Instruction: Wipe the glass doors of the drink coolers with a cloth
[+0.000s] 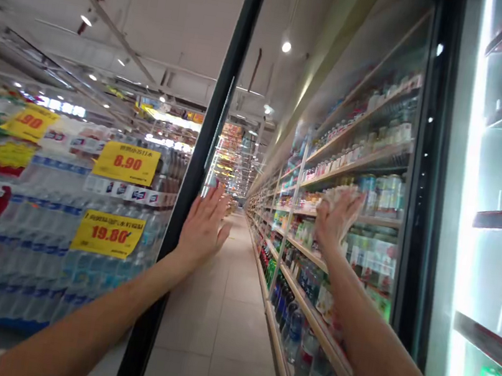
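Note:
My left hand (204, 225) is open, fingers stretched flat against the glass fridge door (289, 124) close to its black edge frame (216, 120). My right hand (336, 216) is closed on a crumpled whitish cloth (335, 194) and presses it on the same glass, higher and to the right. Through the glass I see long shelves of bottled and canned drinks (303, 340) running down the aisle.
The lit fridge interior (499, 263) stands at the right, with wire shelves, cans and green packs. Stacked packs of bottled water (33, 256) with yellow price signs (126, 162) line the left. A tiled aisle floor (223, 309) runs ahead between them.

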The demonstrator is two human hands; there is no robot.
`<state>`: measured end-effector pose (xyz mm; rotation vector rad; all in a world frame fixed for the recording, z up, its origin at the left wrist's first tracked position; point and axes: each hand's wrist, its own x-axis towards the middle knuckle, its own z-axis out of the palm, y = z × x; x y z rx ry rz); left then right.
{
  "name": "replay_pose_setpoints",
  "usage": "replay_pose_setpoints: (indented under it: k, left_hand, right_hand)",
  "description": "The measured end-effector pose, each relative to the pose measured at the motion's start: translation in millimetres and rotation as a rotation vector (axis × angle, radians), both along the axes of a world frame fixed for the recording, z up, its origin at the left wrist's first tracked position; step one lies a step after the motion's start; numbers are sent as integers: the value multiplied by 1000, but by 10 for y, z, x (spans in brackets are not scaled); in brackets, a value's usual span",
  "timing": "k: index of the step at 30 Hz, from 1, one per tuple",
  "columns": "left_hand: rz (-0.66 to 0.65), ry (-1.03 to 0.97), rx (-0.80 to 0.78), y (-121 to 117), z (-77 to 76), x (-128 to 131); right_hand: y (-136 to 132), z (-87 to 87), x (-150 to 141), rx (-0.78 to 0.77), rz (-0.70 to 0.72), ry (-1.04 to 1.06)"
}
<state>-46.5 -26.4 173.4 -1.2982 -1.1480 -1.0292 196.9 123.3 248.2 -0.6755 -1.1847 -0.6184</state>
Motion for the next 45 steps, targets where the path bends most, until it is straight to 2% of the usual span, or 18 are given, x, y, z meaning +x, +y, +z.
replay_pose_setpoints:
  k: [3, 8, 10, 12, 14, 16, 18, 22, 25, 28, 30, 32, 36, 38, 41, 42, 43, 45]
  left_hand:
    - [9, 33, 49, -82, 142, -20]
    - [10, 11, 112, -137, 287, -88]
    - [8, -18, 120, -158, 312, -146]
    - [16, -32, 125, -189, 319, -218]
    - [27, -35, 132, -227, 316, -289]
    - [37, -48, 136, -263, 309, -344]
    - [43, -67, 143, -290, 301, -373]
    - [43, -49, 141, -305, 272, -363]
    - [32, -9, 121, -279, 241, -327]
    - [28, -7, 114, -231, 206, -275]
    - [21, -3, 109, -197, 182, -226]
    - [8, 18, 89, -163, 159, -168]
    - [-9, 66, 33, -67, 113, -44]
    - [2, 67, 12, 12, 84, 4]
    - [32, 45, -16, 154, 25, 45]
    - [39, 39, -21, 198, 3, 51]
    - [44, 36, -26, 236, -18, 53]
    - [49, 35, -31, 292, -54, 49]
  right_hand:
    - [-134, 65, -315, -1, 44, -135]
    - [-574, -290, -1019, 190, 84, -763]
    - [-599, -270, -1072, 259, 90, -901]
    - [-554, -94, -1041, 228, 95, -743]
    - [-524, 120, -1046, 128, 110, -402]
    - [-572, 207, -1162, 81, 129, -239]
    - [-694, 84, -1358, 135, 139, -393]
    - [-870, -414, -1600, 352, 147, -973]
    - [-759, -424, -1432, 395, 144, -1052]
    - [-583, -164, -1144, 235, 105, -624]
    - [-527, -103, -1013, 155, 87, -402]
    - [-523, -219, -946, 175, 85, -496]
    - [-463, -560, -786, 351, 108, -1012]
    - [-351, -562, -634, 326, 92, -892]
    - [-191, -466, -414, 175, 36, -382]
    - [-164, -466, -363, 147, 26, -297]
    - [-152, -495, -322, 140, 23, -301]
    - [-147, -613, -244, 174, 32, -548]
